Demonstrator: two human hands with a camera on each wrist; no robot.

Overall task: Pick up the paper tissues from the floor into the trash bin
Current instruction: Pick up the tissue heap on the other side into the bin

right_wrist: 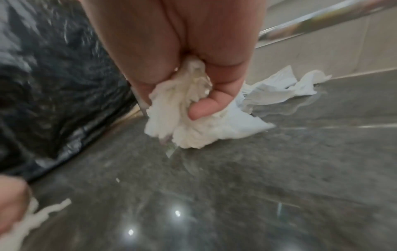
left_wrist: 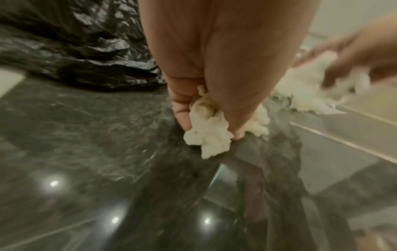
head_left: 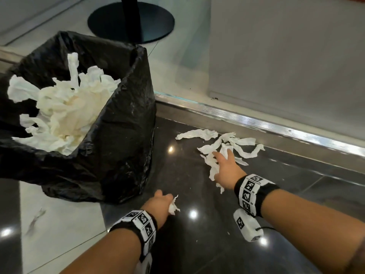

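A trash bin (head_left: 118,155) lined with a black bag stands at the left, heaped with white tissues (head_left: 65,113). Several white tissue strips (head_left: 233,143) lie on the dark floor to its right, near a metal strip. My right hand (head_left: 225,165) is down on that pile and its fingers curl round a bunch of tissue (right_wrist: 189,118). My left hand (head_left: 162,202) hovers low beside the bin's foot and grips a small crumpled tissue (head_left: 173,206), seen bunched between fingers and thumb (left_wrist: 206,132).
A chrome floor strip (head_left: 256,123) runs diagonally behind the tissues, with a pale wall panel (head_left: 286,56) beyond. A black round stand base (head_left: 131,22) sits behind the bin. A small scrap (head_left: 37,216) lies on the white tile at the left.
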